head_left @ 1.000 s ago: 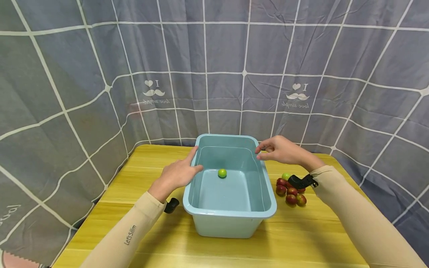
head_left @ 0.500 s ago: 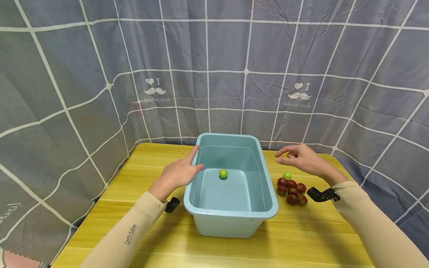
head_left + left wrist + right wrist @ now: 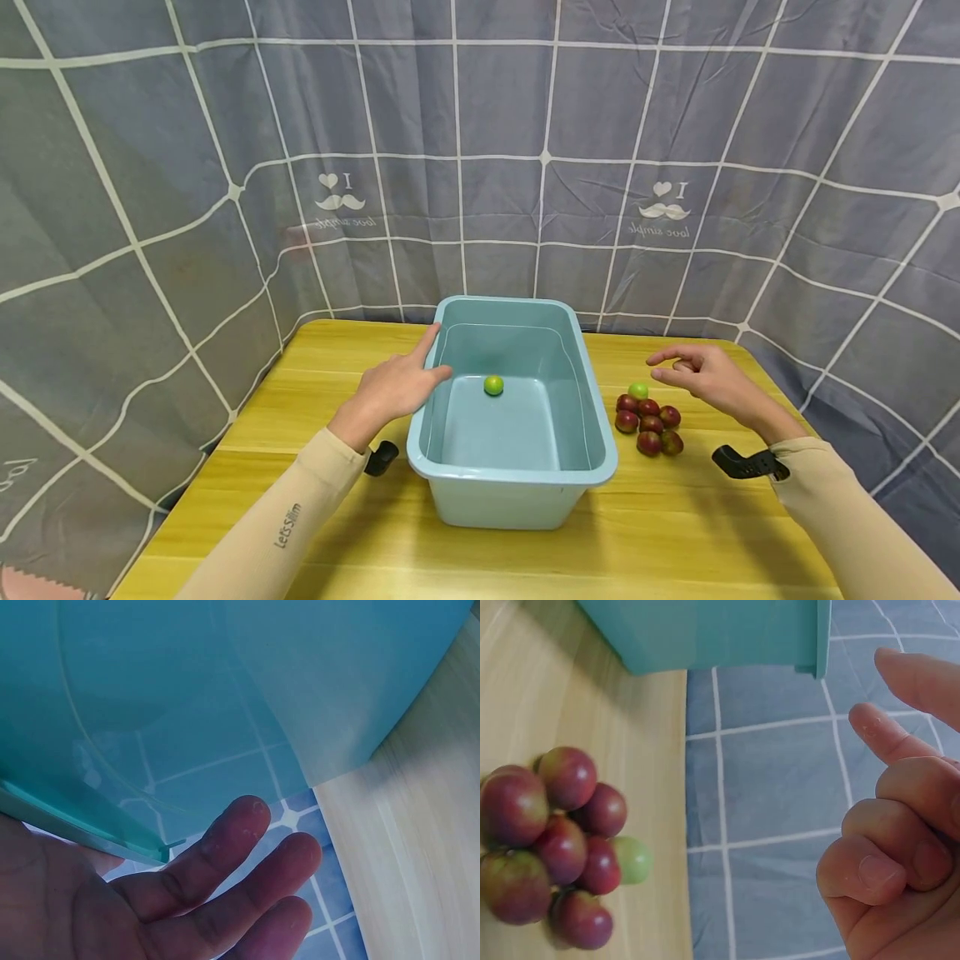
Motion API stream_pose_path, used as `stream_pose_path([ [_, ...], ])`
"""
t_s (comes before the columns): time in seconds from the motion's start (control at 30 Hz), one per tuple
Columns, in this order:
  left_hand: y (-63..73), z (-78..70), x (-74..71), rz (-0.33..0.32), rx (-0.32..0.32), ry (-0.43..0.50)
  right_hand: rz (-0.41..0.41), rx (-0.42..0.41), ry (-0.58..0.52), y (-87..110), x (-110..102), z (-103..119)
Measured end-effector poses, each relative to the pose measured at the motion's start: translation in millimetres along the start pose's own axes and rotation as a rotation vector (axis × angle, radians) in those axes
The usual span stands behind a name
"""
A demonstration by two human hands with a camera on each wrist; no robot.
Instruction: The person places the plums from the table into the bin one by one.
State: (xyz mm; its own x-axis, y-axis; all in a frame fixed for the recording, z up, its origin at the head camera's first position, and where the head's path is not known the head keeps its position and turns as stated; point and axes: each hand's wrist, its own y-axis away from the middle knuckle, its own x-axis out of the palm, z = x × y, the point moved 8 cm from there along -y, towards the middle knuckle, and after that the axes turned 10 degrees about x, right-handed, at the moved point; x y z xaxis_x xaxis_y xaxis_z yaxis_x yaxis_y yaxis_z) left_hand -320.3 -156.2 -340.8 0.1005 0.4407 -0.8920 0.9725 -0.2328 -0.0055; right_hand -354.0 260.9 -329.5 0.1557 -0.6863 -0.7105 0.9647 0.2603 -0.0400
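The right hand (image 3: 712, 379) has moved from the basin's (image 3: 513, 477) rim to the frame's right, near red fruits (image 3: 651, 424), thumb and forefinger apart, holding nothing. Left of centre, the left hand (image 3: 393, 387) rests spread on the rim; a green fruit (image 3: 493, 385) lies inside, centre.

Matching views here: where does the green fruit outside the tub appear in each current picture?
Head: right of centre, the green fruit sits at the far side of the dark red fruits.
Left wrist: not in the picture.
Right wrist: left of centre, below mid-height, partly hidden behind a dark red fruit.
Shared landmark: the light blue tub, in all three views.
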Motion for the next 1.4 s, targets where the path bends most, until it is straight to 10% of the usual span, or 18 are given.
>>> stream_pose_path([
  [1.07,-1.0,1.8,1.9,0.003,-0.007,0.028,-0.052,0.202,-0.502,30.2,39.5,-104.7],
  [1.4,-0.6,2.1,1.2,-0.001,-0.006,0.026,-0.088,0.248,-0.506,41.2,48.9,-125.4],
])
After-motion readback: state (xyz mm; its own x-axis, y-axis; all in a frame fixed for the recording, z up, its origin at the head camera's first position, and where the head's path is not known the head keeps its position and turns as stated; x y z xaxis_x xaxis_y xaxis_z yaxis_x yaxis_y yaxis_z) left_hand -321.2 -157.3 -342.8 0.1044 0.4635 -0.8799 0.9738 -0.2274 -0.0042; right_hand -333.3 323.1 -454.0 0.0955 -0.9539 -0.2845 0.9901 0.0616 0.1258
